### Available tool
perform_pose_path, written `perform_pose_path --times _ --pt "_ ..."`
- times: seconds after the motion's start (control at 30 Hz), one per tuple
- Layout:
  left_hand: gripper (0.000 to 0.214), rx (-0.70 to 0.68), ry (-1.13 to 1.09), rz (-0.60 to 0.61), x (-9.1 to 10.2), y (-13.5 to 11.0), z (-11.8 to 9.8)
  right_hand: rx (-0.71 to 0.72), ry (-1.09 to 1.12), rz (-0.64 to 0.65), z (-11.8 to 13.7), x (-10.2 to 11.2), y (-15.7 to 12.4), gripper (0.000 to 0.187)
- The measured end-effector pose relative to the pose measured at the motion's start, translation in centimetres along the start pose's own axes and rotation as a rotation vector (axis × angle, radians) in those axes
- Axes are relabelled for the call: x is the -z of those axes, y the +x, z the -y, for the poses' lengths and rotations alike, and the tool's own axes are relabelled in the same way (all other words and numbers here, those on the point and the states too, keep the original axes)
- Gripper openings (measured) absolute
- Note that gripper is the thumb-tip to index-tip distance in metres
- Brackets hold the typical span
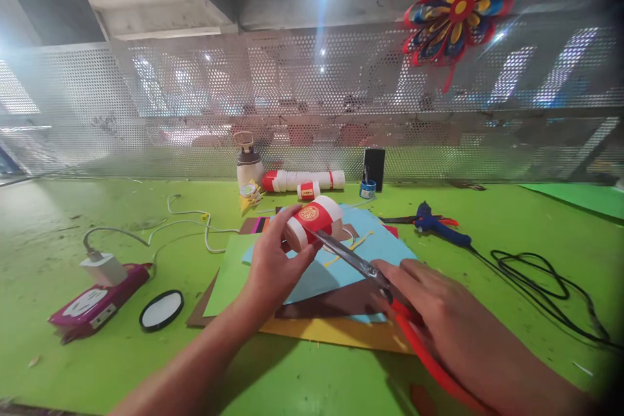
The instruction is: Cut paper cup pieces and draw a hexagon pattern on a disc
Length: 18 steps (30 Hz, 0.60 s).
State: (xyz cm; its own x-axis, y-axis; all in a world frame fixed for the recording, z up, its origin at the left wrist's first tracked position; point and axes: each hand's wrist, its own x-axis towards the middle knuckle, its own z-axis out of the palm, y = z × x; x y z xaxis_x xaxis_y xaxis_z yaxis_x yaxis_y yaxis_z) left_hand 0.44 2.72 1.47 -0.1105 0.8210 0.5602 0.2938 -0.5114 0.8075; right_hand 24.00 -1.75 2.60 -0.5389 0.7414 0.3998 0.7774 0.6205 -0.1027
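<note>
The left hand [275, 260] grips a red-and-white cup [322, 220] above coloured sheets [312, 283] on the green bench [121, 208]; the right hand [431, 302] grips red-handled scissors [348, 257], blade tips at the cup's red band.

Left hand [275, 257]: bare human hand, smooth-skinned, with slim fingers and a rounded thumb; nail details too small to make out.
Left forearm [195, 354]: bare and smooth, narrow at the wrist, broadening evenly until the lower edge of the view cuts it off.
Right hand [433, 302]: bare human hand with a broad back and softly raised knuckles; some fingers hidden.
Right forearm [517, 364]: bare, smooth in outline, slightly blurred, cut off near the dark lower right corner.
</note>
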Motion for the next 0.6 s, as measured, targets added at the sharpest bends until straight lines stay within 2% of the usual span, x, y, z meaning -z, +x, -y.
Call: perform_pose_path --times 0.13,0.37,0.6 --pt "0.055 -0.003 -0.067 0.005 -0.1 -0.2 0.3 0.023 -0.003 -0.055 0.2 0.1 0.2 0.019" --pt "0.056 0.084 -0.238 0.053 0.3 -0.3 -0.6 -0.011 0.010 -0.035 -0.1 0.2 0.5 0.023" --pt "0.054 0.114 -0.269 0.041 0.5 -0.3 -1.0 0.025 0.030 -0.069 -0.9 -0.2 0.4 0.032"
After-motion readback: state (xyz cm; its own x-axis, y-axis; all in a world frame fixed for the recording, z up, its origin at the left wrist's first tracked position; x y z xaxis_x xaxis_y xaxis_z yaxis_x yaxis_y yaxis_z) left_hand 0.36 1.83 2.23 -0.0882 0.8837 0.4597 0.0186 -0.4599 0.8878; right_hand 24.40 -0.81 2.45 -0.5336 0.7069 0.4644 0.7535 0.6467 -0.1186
